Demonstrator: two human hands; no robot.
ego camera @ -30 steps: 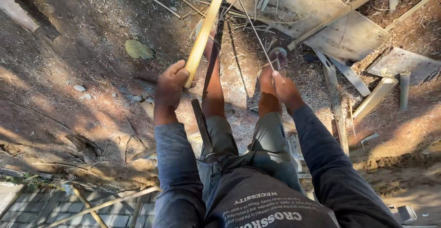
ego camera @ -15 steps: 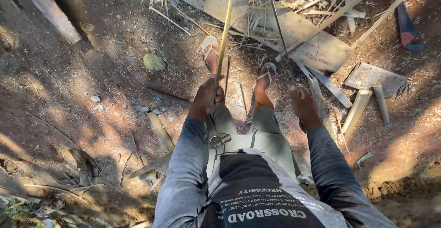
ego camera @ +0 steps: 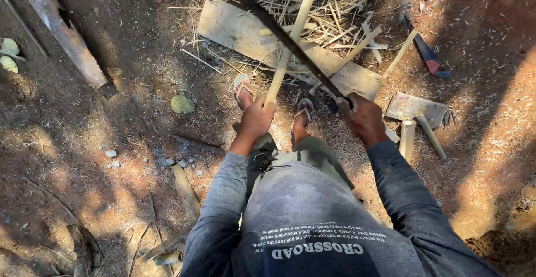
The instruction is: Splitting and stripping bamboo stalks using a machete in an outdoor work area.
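Bare dirt, plank (ego camera: 234,29) and splinters. Left hand (ego camera: 257,118) stayed clamped on bamboo strip (ego camera: 290,37); right hand (ego camera: 363,118), previously empty, now gripped long dark blade (ego camera: 285,37) crossing it.

Pale yellow bamboo strip (ego camera: 291,42), dark blade (ego camera: 285,37), grey sleeves (ego camera: 218,210).

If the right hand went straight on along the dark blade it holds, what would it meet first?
Probably the pale bamboo strip held by the left hand: the blade from the right hand crosses it above the wooden board. Depth is unclear.
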